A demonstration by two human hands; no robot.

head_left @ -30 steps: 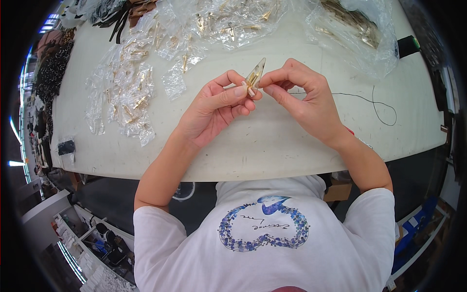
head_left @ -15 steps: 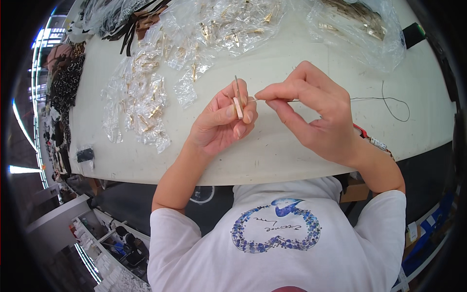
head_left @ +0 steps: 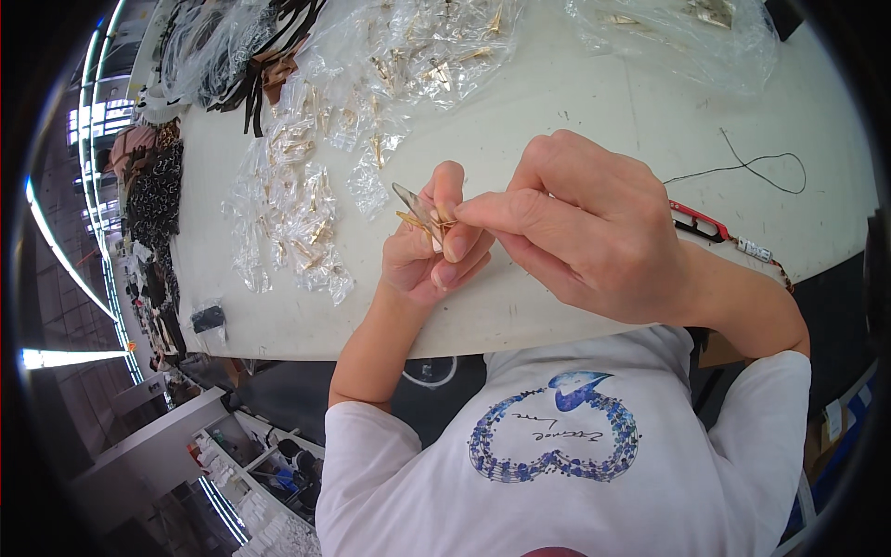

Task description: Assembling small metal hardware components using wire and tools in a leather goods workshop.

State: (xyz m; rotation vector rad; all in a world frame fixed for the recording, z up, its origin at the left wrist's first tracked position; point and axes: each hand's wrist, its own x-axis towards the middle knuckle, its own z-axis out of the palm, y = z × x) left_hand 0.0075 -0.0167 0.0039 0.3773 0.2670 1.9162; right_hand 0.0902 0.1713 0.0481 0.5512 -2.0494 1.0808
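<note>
My left hand (head_left: 434,246) holds a small gold-coloured metal clip (head_left: 418,215) between thumb and fingers. Its pointed, splayed prongs stick out toward the upper left. Close against it, my right hand (head_left: 594,232) is closed in a pinch, thumb and forefinger meeting beside the clip. Whatever those fingertips grip is mostly hidden. From behind the right hand a dark thread (head_left: 691,176) trails to the right and ends in a loose loop on the table.
Many similar gold clips in clear plastic sleeves (head_left: 297,186) cover the far left of the white table (head_left: 575,111). Dark straps and a brown piece (head_left: 277,79) lie beyond them. A red-and-black tool (head_left: 696,221) sits by my right wrist. A clear bag (head_left: 687,46) rests far right.
My right hand has come leftward and nearer my left hand, its fingertips now at the clip. The clip has tilted, showing splayed prongs. The whole view has shifted slightly.
</note>
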